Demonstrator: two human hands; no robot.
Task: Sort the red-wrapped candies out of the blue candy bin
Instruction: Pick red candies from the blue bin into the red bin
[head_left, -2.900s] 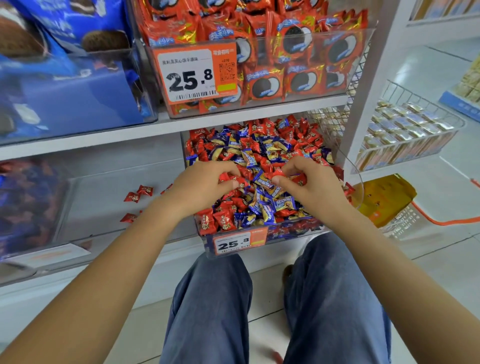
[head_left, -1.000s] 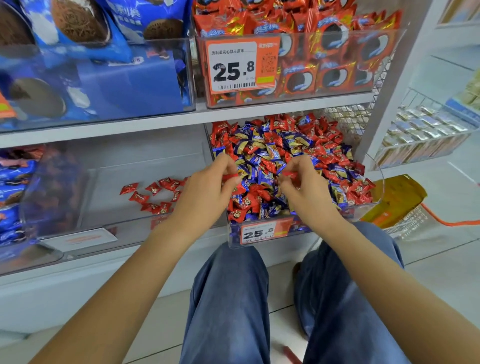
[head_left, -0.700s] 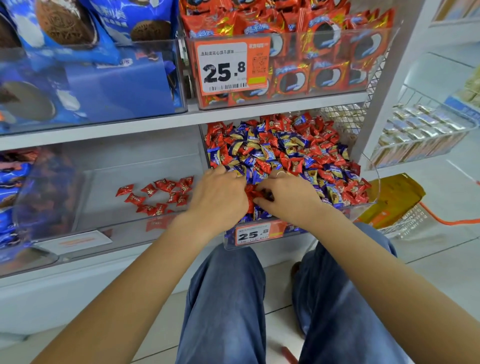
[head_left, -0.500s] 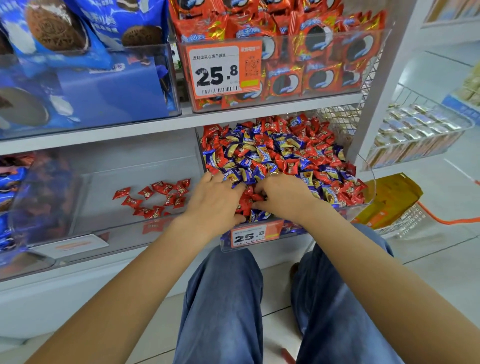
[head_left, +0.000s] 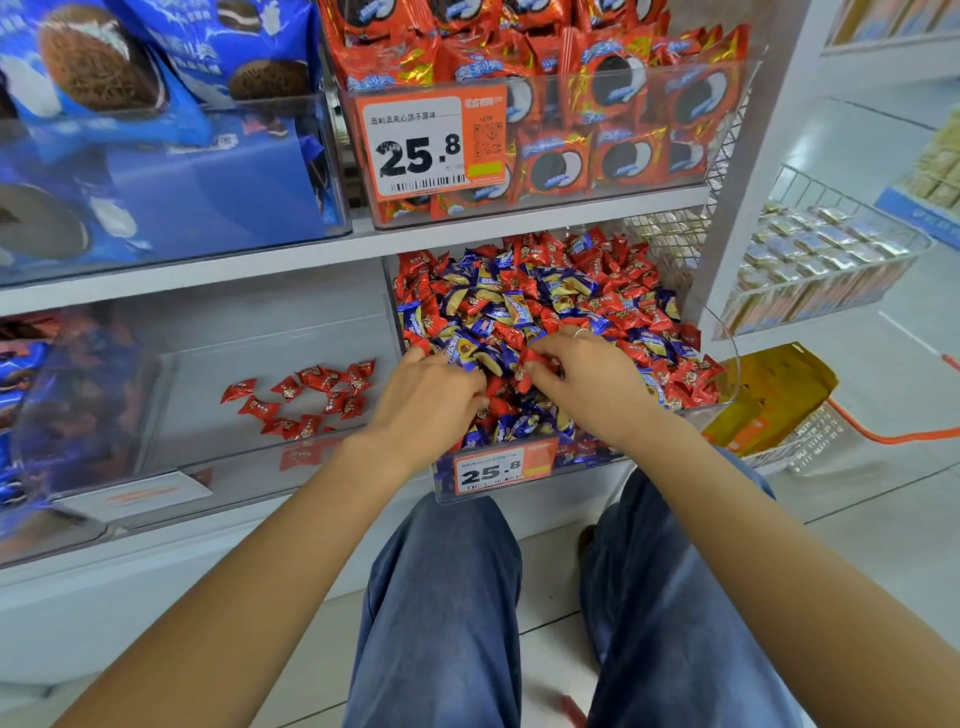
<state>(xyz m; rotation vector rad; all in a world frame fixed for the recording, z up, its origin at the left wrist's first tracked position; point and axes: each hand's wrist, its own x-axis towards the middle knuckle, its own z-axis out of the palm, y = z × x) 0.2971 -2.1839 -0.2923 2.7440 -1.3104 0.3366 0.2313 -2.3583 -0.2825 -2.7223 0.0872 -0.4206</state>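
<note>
I am watching both bare forearms reaching forward and down into the clear plastic candy bin (head_left: 719, 353) on the lower shelf, heaped with mixed blue and red wrapped candies (head_left: 540, 296). My left hand (head_left: 423, 397) is lying palm down at the front left of the heap, its fingers curling into the candies; I cannot tell whether they are gripping anything. My right hand (head_left: 587, 382) is bending at the knuckles, thumb and fingertips pinching a small red-wrapped candy (head_left: 525, 370) just above the pile. A ring is showing on one right finger. Sorted red-wrapped candies (head_left: 306, 397) are lying scattered in the clear neighbouring bin (head_left: 171, 395) to the left. The left fingertips are buried among wrappers and hard to make out.
</note>
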